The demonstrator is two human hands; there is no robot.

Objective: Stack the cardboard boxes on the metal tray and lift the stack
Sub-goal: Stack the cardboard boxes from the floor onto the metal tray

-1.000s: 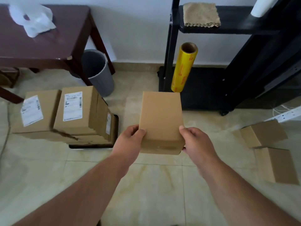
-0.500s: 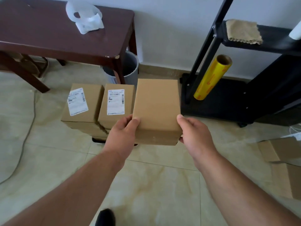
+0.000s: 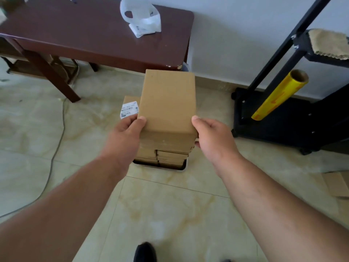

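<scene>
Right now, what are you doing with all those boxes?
A person is stacking cardboard boxes. Both hands, the left hand and the right hand, hold a plain box by its sides over the stack sitting on the metal tray on the floor. Whether it touches the stack yet is hard to tell. A labelled box peeks out behind it.

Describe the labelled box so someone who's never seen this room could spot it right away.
Find the dark wooden table by the wall; on the floor in front of it a tray holds stacked boxes. The labelled box peeks out left of the plain box both hands hold. Only it shows a white sticker.
</scene>
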